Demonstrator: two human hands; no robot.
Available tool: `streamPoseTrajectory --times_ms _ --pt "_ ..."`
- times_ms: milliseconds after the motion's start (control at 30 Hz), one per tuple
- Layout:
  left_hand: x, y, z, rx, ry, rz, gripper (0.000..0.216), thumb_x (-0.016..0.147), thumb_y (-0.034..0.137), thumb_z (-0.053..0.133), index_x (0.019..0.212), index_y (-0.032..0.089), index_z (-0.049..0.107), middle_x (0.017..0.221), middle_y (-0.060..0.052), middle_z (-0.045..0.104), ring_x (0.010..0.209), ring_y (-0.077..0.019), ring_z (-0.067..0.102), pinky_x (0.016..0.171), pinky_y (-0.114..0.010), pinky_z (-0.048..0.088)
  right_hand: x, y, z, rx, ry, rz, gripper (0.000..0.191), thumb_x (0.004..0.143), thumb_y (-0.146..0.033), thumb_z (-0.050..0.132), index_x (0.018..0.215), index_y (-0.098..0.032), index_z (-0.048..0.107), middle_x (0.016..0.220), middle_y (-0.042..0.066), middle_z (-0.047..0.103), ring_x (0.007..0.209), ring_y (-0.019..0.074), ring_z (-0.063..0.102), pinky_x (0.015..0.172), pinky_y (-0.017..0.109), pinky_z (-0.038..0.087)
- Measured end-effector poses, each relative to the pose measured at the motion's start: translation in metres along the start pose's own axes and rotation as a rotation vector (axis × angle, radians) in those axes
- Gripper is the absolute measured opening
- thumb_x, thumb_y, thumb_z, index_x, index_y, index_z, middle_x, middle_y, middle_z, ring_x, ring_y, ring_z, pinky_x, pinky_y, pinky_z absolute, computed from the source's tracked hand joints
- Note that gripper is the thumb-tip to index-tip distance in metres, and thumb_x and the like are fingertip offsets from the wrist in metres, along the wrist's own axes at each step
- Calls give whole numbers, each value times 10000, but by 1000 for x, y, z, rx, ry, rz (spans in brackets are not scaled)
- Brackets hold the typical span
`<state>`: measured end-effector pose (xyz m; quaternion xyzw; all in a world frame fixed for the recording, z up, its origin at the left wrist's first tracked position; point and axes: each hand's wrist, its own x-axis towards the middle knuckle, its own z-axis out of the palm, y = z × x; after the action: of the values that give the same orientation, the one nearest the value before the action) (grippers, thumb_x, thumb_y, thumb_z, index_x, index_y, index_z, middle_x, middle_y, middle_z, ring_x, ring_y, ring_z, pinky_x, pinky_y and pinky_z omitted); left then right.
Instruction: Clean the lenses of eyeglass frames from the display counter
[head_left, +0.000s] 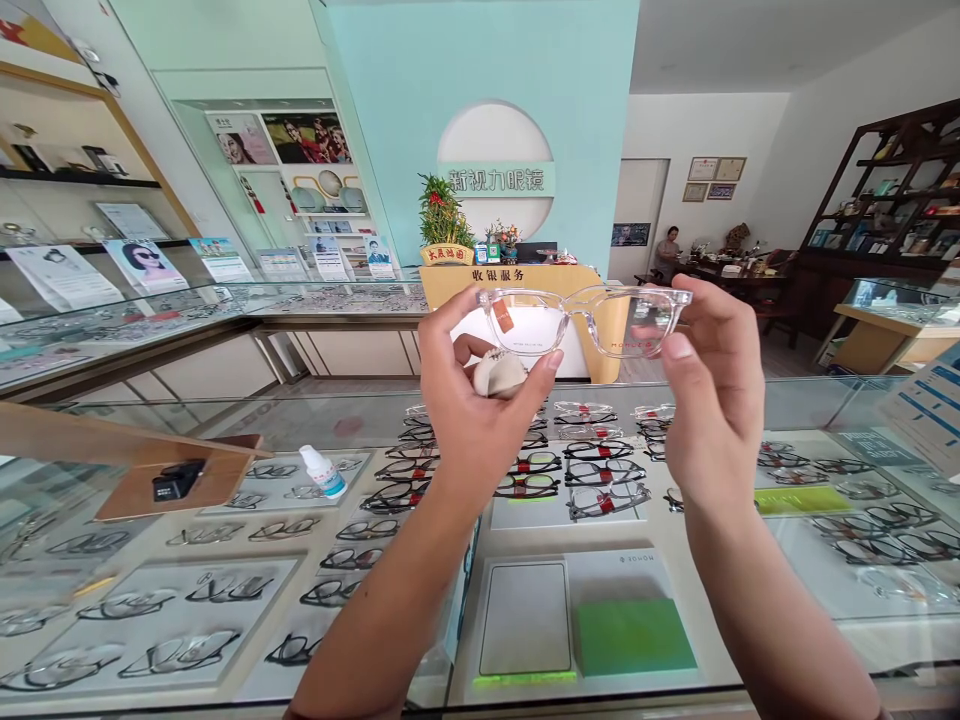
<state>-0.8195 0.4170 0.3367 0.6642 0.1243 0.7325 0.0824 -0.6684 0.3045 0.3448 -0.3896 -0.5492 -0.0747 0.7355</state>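
Note:
Clear-framed eyeglasses are held up in front of me above the glass counter, with print on both lenses. My left hand is closed on the left side of the frame, its thumb by the lower rim. A crumpled beige cloth is also tucked in that hand. On the other side, my right hand pinches the right end of the frame between thumb and fingers. Below the hands, rows of dark-framed glasses with red tags lie inside the showcase.
A white spray bottle with a blue label stands on the counter at left, near a wooden board bearing a small black object. A green block lies in the showcase. Beyond are a cashier desk and a seated person.

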Motion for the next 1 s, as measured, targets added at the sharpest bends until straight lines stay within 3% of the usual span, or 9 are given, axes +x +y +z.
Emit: streamPoseTrajectory --times_ms 100,300,567,733,1000 --pt "0 -4 1 -6 -34 -15 748 907 649 840 1479 277 533 1392 -116 600 1316 -328 640 971 -470 639 4 -1 -2 117 15 72 272 1121 -455 546 1345 -362 669 1410 66 714 1297 296 719 1039 536 643" --pt "-4 -9 4 1 -65 3 764 903 625 852 1506 290 523 1443 -123 575 1299 -325 641 979 -462 626 10 6 -10 222 -30 162 299 1104 -563 563 1253 -352 713 1295 50 781 1123 278 784 947 483 652" --pt "-10 4 1 51 13 62 787 846 481 912 1512 326 522 1438 -91 522 939 -201 669 754 -403 603 23 30 -15 440 -120 356 308 1036 -587 658 1162 -326 763 1161 39 835 906 222 778 846 431 643" --pt "-8 7 0 43 27 106 759 849 476 912 1499 359 537 1412 -88 540 1016 -242 671 784 -448 625 24 33 -15 479 -127 444 291 1023 -554 675 1142 -306 769 1170 41 836 850 197 755 787 388 626" --pt "-4 -7 6 -6 -86 -3 775 942 626 812 1556 323 450 1474 -119 570 1391 -333 617 1055 -479 627 18 22 -10 365 -31 273 262 1048 -545 655 1154 -336 773 1167 33 814 877 204 744 767 388 616"
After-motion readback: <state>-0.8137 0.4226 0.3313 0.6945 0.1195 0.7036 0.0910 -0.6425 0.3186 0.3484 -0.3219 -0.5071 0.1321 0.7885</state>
